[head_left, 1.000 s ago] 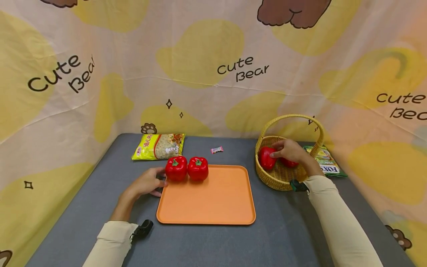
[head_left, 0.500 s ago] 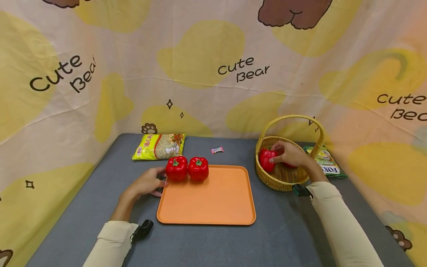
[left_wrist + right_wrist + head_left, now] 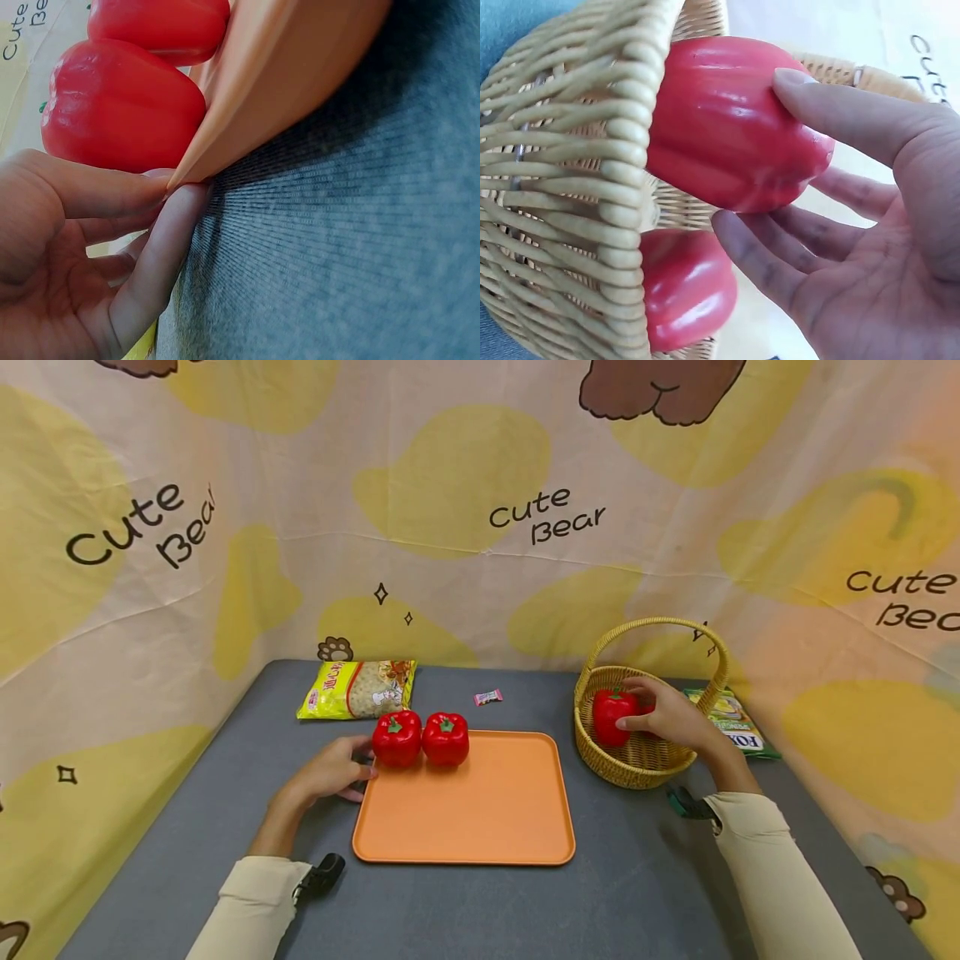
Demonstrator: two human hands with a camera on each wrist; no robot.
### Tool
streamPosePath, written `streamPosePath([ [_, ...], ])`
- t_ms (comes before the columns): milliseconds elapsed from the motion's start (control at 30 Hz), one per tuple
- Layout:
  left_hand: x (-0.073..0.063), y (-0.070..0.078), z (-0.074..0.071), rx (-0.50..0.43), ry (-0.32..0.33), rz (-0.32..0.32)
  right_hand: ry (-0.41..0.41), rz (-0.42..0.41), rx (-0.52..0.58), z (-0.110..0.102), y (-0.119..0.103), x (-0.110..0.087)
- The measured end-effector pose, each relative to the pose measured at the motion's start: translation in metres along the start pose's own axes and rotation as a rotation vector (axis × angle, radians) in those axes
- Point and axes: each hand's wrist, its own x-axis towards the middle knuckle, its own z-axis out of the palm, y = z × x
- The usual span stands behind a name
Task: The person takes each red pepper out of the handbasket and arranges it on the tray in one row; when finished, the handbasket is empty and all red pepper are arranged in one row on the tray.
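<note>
Looking into the wicker basket (image 3: 622, 776), we see the right hand (image 3: 666, 714) with its grip clamped on a red pepper (image 3: 611, 720) — stem up, long axis roughly upright — beside a second pepper (image 3: 690, 292). On the counter (image 3: 450, 910), we find the left hand (image 3: 333, 768) pinching the left edge of the orange tray (image 3: 465, 810), near two stem-up peppers (image 3: 397, 741) on it.

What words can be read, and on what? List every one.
"Cute Bear": backdrop cloth, repeated.
"FOX": green packet; further letters unclear.
Yellow bag: Chinese characters, too small to read surely.
Pink wrapper: print too small to read.
</note>
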Motion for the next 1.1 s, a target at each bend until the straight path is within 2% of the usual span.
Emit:
streamPosePath([
  [367, 0.0, 0.001, -0.002, 0.002, 0.0, 0.001, 0.089, 0.008, -0.001, 0.0, -0.018, -0.03],
  [567, -0.001, 0.001, -0.002, 0.01, 0.002, -0.001, 0.124, -0.05, 0.044, 0.006, -0.033, -0.039],
  [833, 0.0, 0.001, -0.001, 0.005, 0.0, -0.009, 0.116, -0.166, 0.124, 0.025, -0.052, -0.04],
  [1100, 0.001, -0.002, 0.0, 0.011, 0.005, -0.01, 0.09, -0.169, 0.049, 0.053, -0.059, -0.029],
])
